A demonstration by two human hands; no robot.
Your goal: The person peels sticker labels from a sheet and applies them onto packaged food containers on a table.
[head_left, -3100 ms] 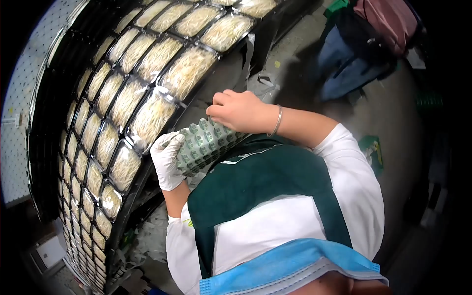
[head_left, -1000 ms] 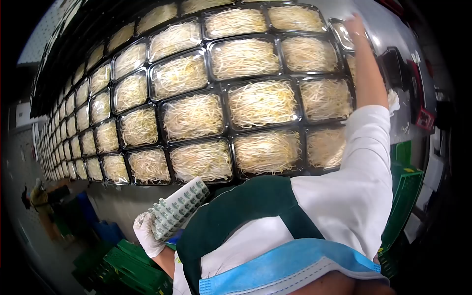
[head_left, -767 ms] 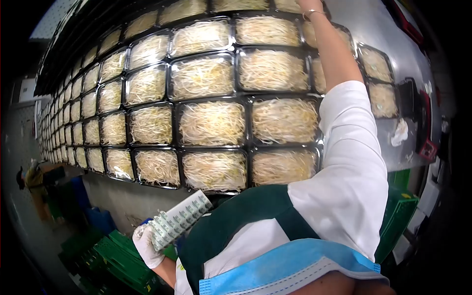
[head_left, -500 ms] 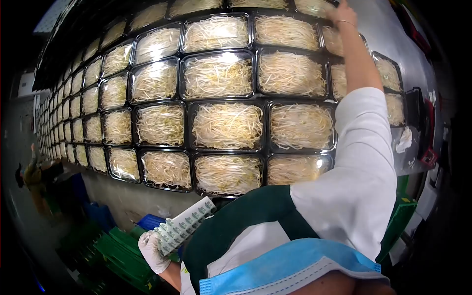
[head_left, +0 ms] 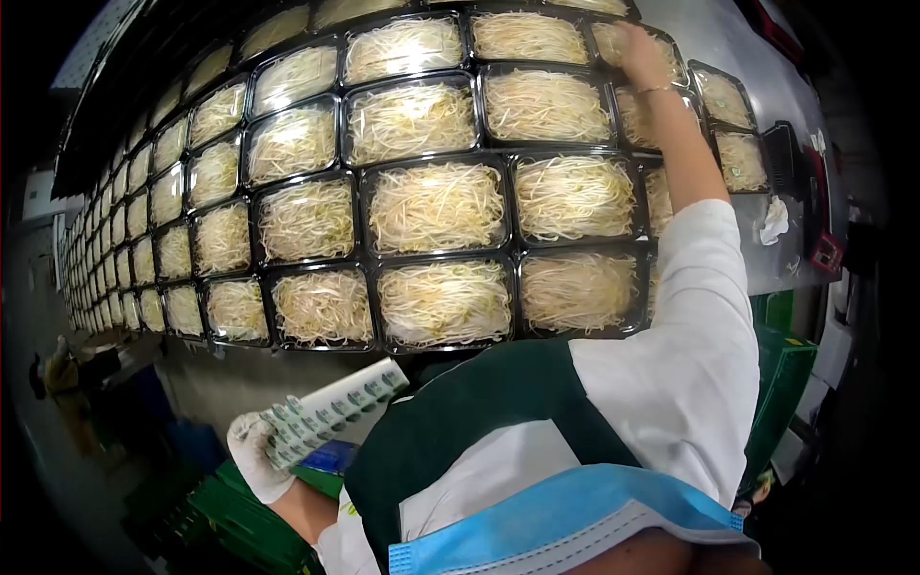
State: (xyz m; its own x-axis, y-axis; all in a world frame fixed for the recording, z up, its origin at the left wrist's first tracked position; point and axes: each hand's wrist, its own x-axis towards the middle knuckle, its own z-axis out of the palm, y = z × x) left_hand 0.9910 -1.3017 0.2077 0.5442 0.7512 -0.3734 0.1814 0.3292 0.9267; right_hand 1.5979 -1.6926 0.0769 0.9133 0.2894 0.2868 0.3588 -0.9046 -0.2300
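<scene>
Stretching right hand [head_left: 644, 59] over sprout trays [head_left: 547, 105], upper right, grip indistinct; grasping sticker-covered sheet [head_left: 335, 410] with gloved left hand [head_left: 255, 458], lower left.

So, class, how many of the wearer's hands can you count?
2: the gloved left hand, holding the label sheet; the bare right hand, at a tray at upper right.

Trays [head_left: 437, 206]: black rims, pale cream-yellow strands. Label sheet [head_left: 335, 407]: white, rows of green marks. Mask [head_left: 565, 513]: light blue.
</scene>
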